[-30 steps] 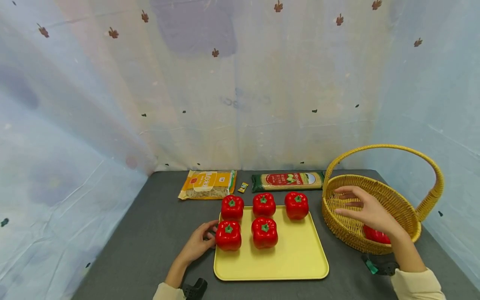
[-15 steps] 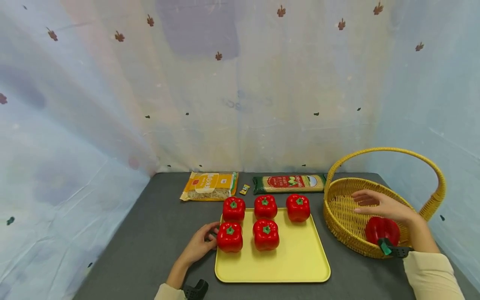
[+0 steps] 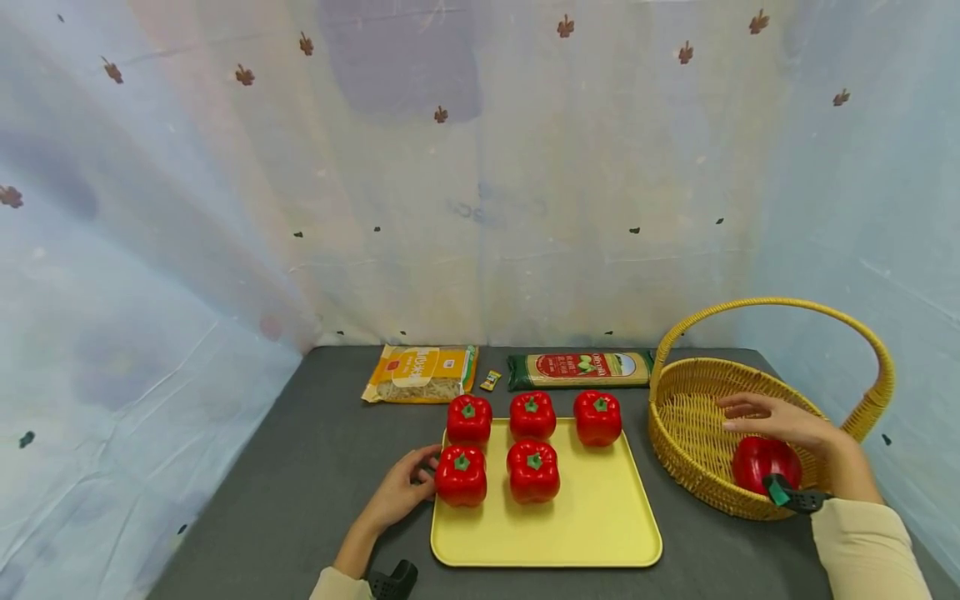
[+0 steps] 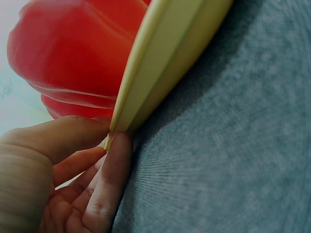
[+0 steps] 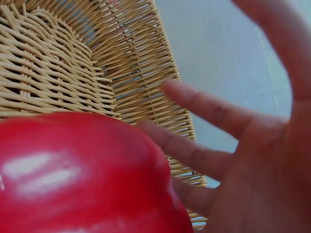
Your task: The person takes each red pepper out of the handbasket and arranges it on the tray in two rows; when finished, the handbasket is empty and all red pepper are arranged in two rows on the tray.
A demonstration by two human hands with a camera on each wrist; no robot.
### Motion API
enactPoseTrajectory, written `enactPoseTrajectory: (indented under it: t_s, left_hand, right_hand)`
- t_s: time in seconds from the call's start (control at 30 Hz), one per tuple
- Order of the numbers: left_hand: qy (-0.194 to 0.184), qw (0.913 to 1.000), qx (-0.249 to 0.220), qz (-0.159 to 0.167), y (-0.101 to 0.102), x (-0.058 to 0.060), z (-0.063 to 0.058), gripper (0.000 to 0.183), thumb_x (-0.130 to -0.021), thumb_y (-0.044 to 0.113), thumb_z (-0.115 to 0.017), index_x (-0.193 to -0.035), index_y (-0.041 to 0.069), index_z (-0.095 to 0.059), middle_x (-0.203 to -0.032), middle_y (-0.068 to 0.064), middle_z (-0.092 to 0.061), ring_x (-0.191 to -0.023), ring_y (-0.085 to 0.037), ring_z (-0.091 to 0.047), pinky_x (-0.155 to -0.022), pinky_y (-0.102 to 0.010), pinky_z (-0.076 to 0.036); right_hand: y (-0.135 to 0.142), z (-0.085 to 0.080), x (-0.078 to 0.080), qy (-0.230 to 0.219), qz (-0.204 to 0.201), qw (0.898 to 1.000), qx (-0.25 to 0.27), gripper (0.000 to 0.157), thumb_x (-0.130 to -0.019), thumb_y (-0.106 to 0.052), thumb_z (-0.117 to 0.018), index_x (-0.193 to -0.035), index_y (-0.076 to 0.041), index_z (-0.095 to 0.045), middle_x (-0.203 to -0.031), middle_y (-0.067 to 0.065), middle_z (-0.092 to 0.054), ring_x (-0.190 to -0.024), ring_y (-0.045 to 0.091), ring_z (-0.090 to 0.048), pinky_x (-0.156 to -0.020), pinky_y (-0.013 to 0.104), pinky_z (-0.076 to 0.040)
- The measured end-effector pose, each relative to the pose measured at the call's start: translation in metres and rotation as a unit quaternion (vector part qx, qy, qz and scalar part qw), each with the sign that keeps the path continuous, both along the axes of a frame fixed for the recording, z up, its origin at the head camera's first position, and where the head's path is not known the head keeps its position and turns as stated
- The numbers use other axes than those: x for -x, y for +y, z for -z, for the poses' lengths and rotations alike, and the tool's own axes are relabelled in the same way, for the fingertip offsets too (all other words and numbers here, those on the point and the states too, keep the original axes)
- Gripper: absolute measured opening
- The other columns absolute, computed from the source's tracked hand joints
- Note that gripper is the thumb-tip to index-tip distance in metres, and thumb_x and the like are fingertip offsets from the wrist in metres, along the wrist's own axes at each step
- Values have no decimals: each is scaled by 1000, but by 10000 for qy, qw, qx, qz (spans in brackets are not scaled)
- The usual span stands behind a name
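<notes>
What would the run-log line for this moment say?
left hand: holds tray edge | right hand: open over pepper in basket | tray: five peppers

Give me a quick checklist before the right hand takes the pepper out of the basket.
1. Right hand over the pepper in the basket: ok.
2. Fingers closed on the pepper: not ok, they are spread.
3. Free spot on the tray: ok, front right corner bare.
4. Left hand steadying the tray edge: ok.
5. Path under the basket handle clear: cannot tell.
</notes>
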State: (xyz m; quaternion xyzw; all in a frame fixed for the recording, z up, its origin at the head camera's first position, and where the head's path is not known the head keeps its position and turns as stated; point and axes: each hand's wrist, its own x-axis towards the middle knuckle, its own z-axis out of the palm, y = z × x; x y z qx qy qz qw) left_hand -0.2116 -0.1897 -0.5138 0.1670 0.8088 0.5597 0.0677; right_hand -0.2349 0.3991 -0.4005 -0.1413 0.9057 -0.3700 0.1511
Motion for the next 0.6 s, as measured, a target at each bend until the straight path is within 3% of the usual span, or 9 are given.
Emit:
enactPoseTrajectory:
  t_s: [0.3,0.6]
  left_hand:
    - [-88,9999,-72,-42,1,-2,-3,53,-86,0,-61,-136,-1,-43,-107,-15,-51,-74,-15,-59,-63,-28,-55]
    - [37,10000,0,-16,0,-1,-1,51,-87,-1,-60,-135,-2,-43,-106,-15,-51,-73,-14,-58,-63,-28,-55]
  right_hand:
    - [7,7,0,-812,18,9965,209,60,-90,-24,-57,-135,9,-35,-129,40,-37,-100,33,-57,-68,42,-55]
    - [12,11,0,-1322,-111,9911,-119,65,-87,-29,-61,-134,9,-36,-121,28,-46,-96,26,-55,-71,38,-52]
